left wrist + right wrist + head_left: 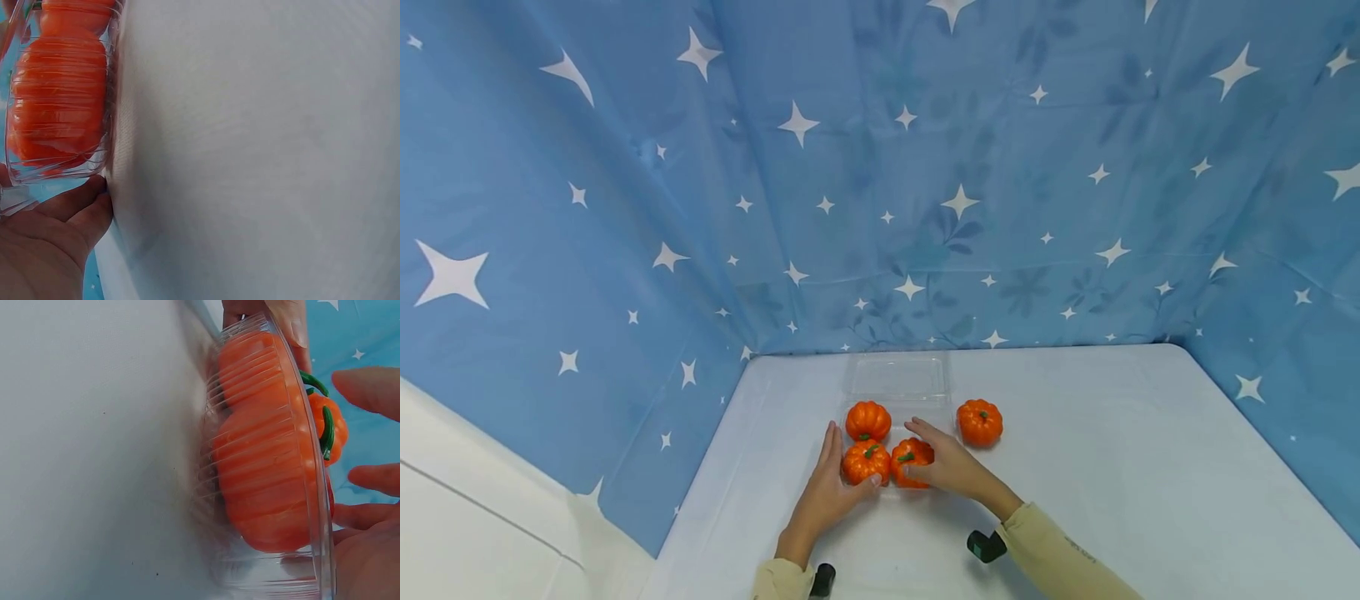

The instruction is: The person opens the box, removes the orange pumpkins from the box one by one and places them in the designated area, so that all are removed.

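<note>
A clear plastic clamshell container (322,550) stands on the table with its lid (897,375) folded back. In its base sit three small orange pumpkins with green stems: one at the back (868,420), one at front left (865,461) and one at front right (912,463). My left hand (829,494) holds the container's front left corner, fingers along the side wall and thumb across the front. Over the front right pumpkin is my right hand (957,467), thumb and fingers spread apart. In the right wrist view its fingertips (369,478) hover just above that pumpkin.
Another orange pumpkin (980,422) sits on the white table (1112,450), right of the container. A blue curtain with white stars (925,167) hangs behind and along both sides. Dark wrist cameras (987,546) hang near the sleeves.
</note>
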`<state>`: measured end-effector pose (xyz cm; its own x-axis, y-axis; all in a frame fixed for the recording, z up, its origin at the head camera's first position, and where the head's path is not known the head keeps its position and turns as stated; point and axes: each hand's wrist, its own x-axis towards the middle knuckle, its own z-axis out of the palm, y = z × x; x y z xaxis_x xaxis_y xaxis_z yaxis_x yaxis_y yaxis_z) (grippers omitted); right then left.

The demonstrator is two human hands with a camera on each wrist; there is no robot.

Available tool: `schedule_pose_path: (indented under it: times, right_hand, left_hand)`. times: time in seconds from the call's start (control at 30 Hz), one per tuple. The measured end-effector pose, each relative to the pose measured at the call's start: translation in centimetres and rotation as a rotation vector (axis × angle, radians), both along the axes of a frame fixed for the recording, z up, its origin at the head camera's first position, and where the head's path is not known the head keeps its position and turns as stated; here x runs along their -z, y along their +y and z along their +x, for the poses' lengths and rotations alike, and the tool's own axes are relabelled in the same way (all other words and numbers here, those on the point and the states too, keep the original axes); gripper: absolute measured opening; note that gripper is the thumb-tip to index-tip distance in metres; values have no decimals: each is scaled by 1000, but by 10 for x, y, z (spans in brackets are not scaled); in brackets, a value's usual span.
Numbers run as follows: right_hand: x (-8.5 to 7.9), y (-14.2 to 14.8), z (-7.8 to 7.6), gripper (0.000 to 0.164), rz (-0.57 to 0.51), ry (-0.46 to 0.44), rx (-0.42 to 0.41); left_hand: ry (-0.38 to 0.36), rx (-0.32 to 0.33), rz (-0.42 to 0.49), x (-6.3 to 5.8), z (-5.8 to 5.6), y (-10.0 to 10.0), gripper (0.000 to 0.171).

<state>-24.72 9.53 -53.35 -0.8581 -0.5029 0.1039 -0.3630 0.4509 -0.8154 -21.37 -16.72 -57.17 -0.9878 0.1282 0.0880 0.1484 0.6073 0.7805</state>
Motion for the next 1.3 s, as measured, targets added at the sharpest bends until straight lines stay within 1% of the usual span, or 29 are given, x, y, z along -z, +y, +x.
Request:
schedule_pose_path:
  times: [0.23,0.4,0.53,0.63,0.77,0.9,1.07,1.17,1.3]
  right_hand:
    - [3,-5,-1,69,89,-14,-11]
    - [3,-8,-1,68,136,17,-25]
    - [3,-9,-2,66,133,41,-39]
    - [2,-8,-2,66,121,50,-55]
    - [1,-5,-3,65,113,50,-52]
    - [-1,-3,-3,65,97,51,-34]
    - [-6,-2,-3,64,65,59,-18]
    - [-10,-2,-3,65,51,59,10]
    - [-15,-1,-4,66,29,61,70]
  left_hand:
    - [6,-8,-7,2,0,0,122]
    - [14,-8,-6,1,0,0,121]
    - [20,-10,-8,0,1,-1,122]
    - [11,-17,-5,-1,1,-1,121]
    - [-11,-12,-6,-1,1,-1,121]
    - [-24,-8,-7,-1,1,1,122]
    - [1,-10,2,-1,2,0,121]
    - [0,-12,9,-1,2,0,122]
    - [-10,-14,9,0,1,1,122]
